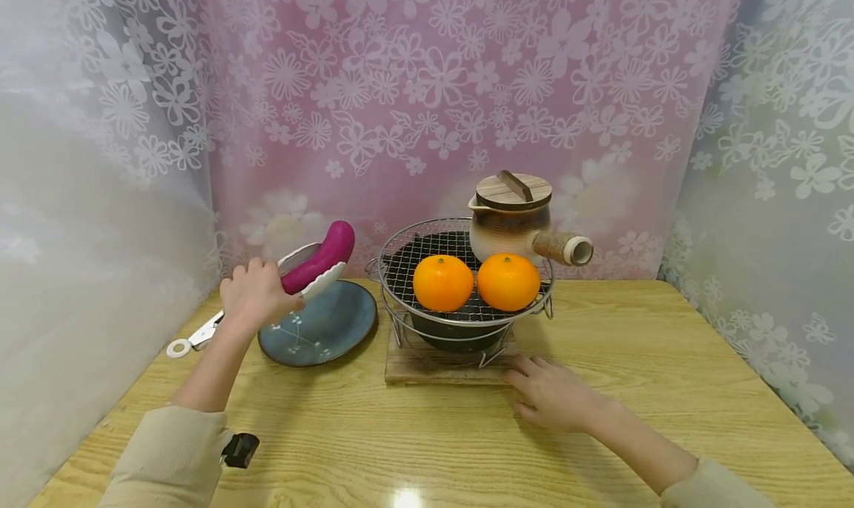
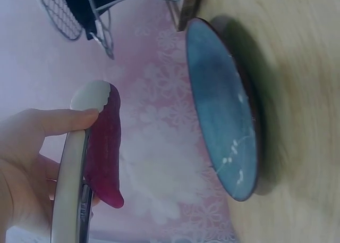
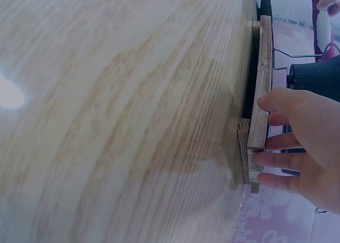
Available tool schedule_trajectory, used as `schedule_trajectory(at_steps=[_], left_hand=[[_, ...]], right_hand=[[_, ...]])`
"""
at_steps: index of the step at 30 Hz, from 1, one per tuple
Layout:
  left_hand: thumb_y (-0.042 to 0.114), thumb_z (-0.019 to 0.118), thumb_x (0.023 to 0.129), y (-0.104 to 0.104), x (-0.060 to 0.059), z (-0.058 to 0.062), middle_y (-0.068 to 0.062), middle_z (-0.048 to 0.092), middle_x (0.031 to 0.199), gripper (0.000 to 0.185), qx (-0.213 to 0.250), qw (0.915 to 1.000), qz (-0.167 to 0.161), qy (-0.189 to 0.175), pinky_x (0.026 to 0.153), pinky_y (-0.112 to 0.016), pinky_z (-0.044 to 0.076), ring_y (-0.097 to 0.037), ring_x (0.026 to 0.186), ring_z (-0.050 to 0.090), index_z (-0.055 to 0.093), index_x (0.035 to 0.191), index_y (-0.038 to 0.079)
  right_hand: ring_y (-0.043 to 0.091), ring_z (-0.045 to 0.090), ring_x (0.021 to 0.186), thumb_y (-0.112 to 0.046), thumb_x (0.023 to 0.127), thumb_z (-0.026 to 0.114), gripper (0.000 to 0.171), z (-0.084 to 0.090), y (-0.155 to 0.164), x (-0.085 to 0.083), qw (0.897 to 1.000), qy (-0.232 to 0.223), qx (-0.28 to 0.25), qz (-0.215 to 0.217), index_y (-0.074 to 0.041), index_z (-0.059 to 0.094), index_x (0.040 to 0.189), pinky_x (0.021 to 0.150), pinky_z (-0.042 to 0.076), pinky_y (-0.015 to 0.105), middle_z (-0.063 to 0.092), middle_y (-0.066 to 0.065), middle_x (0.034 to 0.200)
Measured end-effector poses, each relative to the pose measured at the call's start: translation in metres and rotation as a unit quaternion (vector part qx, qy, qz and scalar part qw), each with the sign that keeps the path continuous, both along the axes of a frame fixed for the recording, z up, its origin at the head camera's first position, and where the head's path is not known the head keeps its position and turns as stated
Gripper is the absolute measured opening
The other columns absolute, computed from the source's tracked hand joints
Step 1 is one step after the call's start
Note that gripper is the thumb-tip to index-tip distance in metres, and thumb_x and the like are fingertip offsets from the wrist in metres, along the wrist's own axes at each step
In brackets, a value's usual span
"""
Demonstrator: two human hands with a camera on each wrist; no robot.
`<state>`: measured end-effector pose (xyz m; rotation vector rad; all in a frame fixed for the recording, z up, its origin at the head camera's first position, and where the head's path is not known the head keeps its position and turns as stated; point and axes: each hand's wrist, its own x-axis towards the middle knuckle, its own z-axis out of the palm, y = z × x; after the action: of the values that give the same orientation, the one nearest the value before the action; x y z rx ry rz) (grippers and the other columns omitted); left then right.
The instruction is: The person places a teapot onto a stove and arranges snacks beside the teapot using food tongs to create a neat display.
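Observation:
My left hand (image 1: 256, 293) grips a pair of white-tipped tongs (image 1: 325, 280) at the far left. Between the tongs' tips is a curved purple sweet potato (image 1: 320, 259), lifted above a blue plate (image 1: 320, 337) with small white blossoms. In the left wrist view my thumb lies along the upper arm of the tongs (image 2: 70, 184), close to the sweet potato (image 2: 104, 147). My right hand (image 1: 554, 395) is low at the front right corner of a wooden board (image 1: 434, 374). Its fairly straight fingers touch the edge of the board (image 3: 262, 89) in the right wrist view.
On the board stands a black stove bowl (image 1: 460, 337) in a wire stand. Its round grill (image 1: 460, 233) carries two oranges (image 1: 443, 283) and a clay teapot (image 1: 510, 222), whose rope-wrapped handle juts right. Floral curtains (image 1: 440, 107) surround the wooden table (image 1: 347, 441).

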<state>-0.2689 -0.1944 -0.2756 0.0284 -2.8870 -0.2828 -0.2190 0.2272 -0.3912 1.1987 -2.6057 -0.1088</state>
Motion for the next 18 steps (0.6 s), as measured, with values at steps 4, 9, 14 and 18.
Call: schedule_trajectory(at_steps=[4, 9, 14, 18], left_hand=[[0.037, 0.074, 0.066, 0.003, 0.000, 0.008, -0.021, 0.048, 0.093, 0.055, 0.002, 0.9999, -0.005, 0.009, 0.072, -0.052, 0.035, -0.042, 0.090, 0.044, 0.052, 0.094, -0.005], [0.038, 0.073, 0.067, 0.007, 0.000, 0.017, -0.020, 0.048, 0.093, 0.054, 0.003, 0.9999, -0.011, 0.006, 0.072, -0.051, 0.035, -0.040, 0.090, 0.043, 0.053, 0.094, -0.004], [0.039, 0.074, 0.067, 0.011, 0.000, 0.024, -0.021, 0.049, 0.094, 0.055, 0.006, 0.9999, -0.014, -0.001, 0.073, -0.053, 0.035, -0.040, 0.092, 0.043, 0.054, 0.096, -0.005], [0.039, 0.073, 0.068, 0.013, 0.001, 0.030, -0.020, 0.050, 0.094, 0.054, 0.007, 0.9998, -0.017, -0.003, 0.073, -0.053, 0.035, -0.039, 0.091, 0.044, 0.054, 0.095, -0.003]], right_hand=[[0.026, 0.057, 0.088, -0.023, 0.081, 0.067, 0.031, 0.000, 0.000, 0.000, 1.000, -0.002, 0.002, -0.001, -0.006, 0.060, 0.106, 0.080, 0.047, 0.041, 0.055, 0.010, 0.103], [0.025, 0.057, 0.087, -0.024, 0.081, 0.068, 0.032, 0.000, 0.001, -0.001, 1.000, -0.004, 0.003, -0.005, -0.006, 0.060, 0.106, 0.079, 0.047, 0.040, 0.054, 0.009, 0.103], [0.024, 0.057, 0.086, -0.024, 0.080, 0.068, 0.033, -0.001, 0.000, -0.001, 1.000, 0.001, 0.004, -0.003, -0.007, 0.061, 0.107, 0.077, 0.048, 0.039, 0.054, 0.008, 0.102], [0.023, 0.056, 0.083, -0.024, 0.080, 0.068, 0.033, -0.001, 0.000, -0.001, 1.000, 0.002, 0.004, -0.002, -0.007, 0.061, 0.107, 0.074, 0.048, 0.038, 0.054, 0.007, 0.100]])
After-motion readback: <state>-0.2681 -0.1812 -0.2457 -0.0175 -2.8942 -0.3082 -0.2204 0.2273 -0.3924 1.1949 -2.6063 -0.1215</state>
